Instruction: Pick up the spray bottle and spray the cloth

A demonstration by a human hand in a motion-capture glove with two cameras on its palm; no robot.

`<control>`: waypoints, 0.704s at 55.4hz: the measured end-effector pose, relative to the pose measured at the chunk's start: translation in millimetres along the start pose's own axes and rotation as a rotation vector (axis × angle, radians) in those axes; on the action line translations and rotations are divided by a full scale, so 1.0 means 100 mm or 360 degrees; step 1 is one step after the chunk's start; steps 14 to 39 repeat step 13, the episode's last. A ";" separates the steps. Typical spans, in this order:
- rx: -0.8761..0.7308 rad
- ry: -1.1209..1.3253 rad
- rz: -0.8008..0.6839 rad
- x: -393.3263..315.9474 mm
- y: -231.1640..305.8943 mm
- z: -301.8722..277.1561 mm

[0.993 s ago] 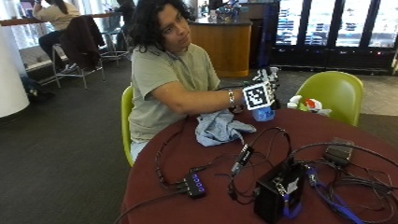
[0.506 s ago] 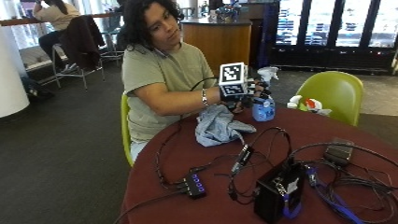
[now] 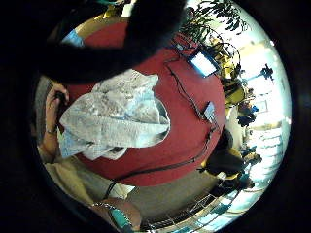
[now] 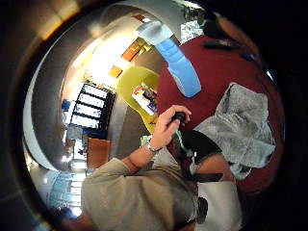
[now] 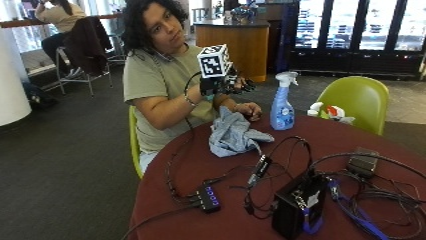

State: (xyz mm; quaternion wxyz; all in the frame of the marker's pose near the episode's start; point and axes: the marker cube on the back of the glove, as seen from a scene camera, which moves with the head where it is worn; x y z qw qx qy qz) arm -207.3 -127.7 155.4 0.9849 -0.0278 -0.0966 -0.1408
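— Round and dark red, the table [image 5: 219,200] sits in a café-like room with glass-door coolers along the far wall. Where is the gloved right hand [image 5: 223,85]?

— Raised above the table's far left edge, in front of the person's chest, elbow bent. Its fingers are spread and relaxed, and it grips nothing.

— And the spray bottle [image 5: 283,102]?

— Upright on the table, to the right of that hand and apart from it. Clear body with blue liquid, white trigger head. In the thumb-side palm view it [image 4: 178,65] stands beyond the bare hand [image 4: 171,127].

— The cloth [image 5: 233,132]?

— Pale blue-grey, crumpled, lying on the table below the raised hand, left of the bottle. The bare left hand [image 5: 249,109] rests at its far edge, curled round a small dark object I cannot identify.

— Anything else?

— Black cables and a black box [image 5: 296,210] at the near side; a green chair [image 5: 356,100] behind the bottle.
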 end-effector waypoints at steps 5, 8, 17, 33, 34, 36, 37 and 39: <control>0.0001 -0.0046 -0.0038 -0.02 0.04 -0.01; -0.0004 -0.0026 -0.0048 -0.02 0.04 0.03; -0.0030 -0.0015 -0.0036 -0.02 0.05 0.06; -0.0030 -0.0015 -0.0036 -0.02 0.05 0.06; -0.0030 -0.0015 -0.0036 -0.02 0.05 0.06; -0.0030 -0.0015 -0.0036 -0.02 0.05 0.06; -0.0030 -0.0015 -0.0036 -0.02 0.05 0.06; -0.0030 -0.0015 -0.0036 -0.02 0.05 0.06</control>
